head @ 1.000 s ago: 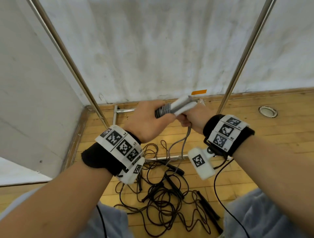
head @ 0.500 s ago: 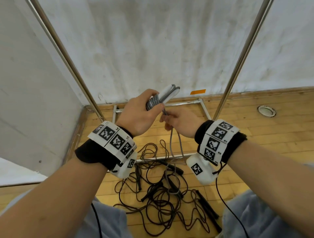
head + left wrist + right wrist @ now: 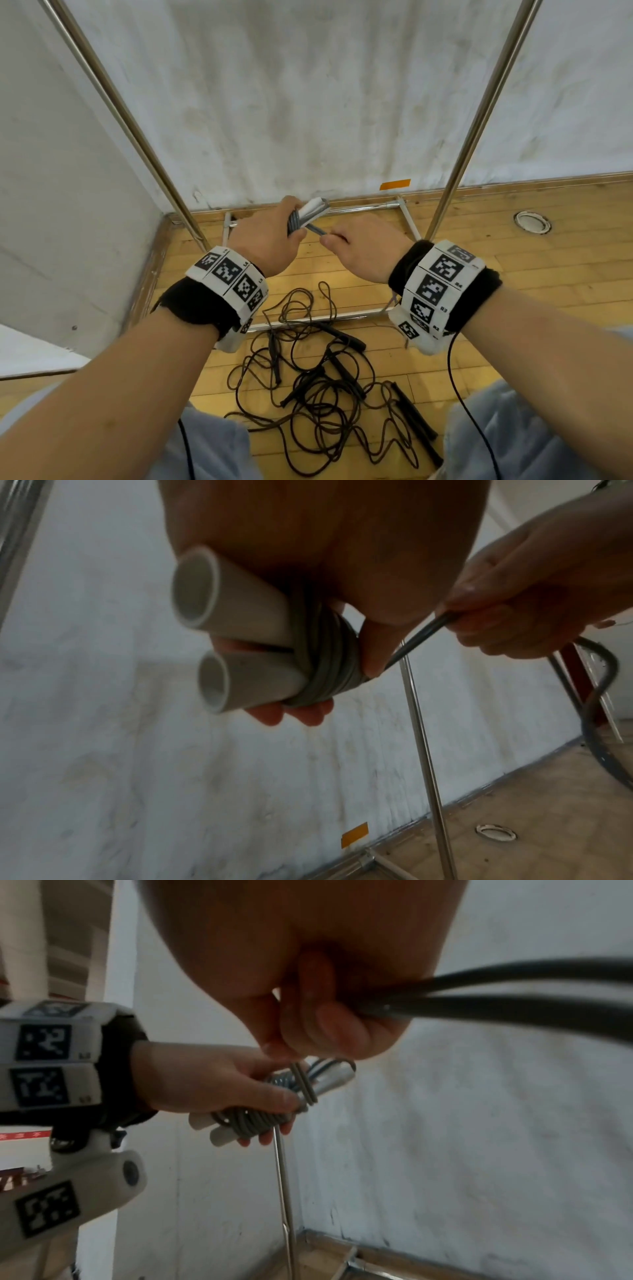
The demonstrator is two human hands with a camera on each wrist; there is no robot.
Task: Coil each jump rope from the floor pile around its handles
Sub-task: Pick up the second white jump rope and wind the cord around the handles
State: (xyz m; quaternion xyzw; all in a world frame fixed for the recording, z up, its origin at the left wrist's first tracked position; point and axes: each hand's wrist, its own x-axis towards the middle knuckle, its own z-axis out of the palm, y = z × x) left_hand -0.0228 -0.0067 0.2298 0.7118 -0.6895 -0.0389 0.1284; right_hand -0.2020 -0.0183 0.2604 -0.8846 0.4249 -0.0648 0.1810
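2 white handles [image 3: 313, 209] gripped in left hand [image 3: 267, 240]; grey cord [image 3: 317, 230] pinched by right hand [image 3: 368, 250]; black rope pile [image 3: 318, 380] at 6 o'clock, metal poles [image 3: 476, 116] flanking.

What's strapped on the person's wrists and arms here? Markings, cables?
Forearms are bare, no sleeves. The left hand and right hand wear no gloves. Each wrist has a black fabric band topped by a white cuff of square black-and-white coded tags, with a white camera housing beneath. A thin black cable trails from the right one.

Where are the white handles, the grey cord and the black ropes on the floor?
white handles [image 3: 236, 620], left wrist view, side of upper tube.
grey cord [image 3: 329, 666], left wrist view, wound coils.
black ropes [image 3: 318, 394], head view, middle of tangle.
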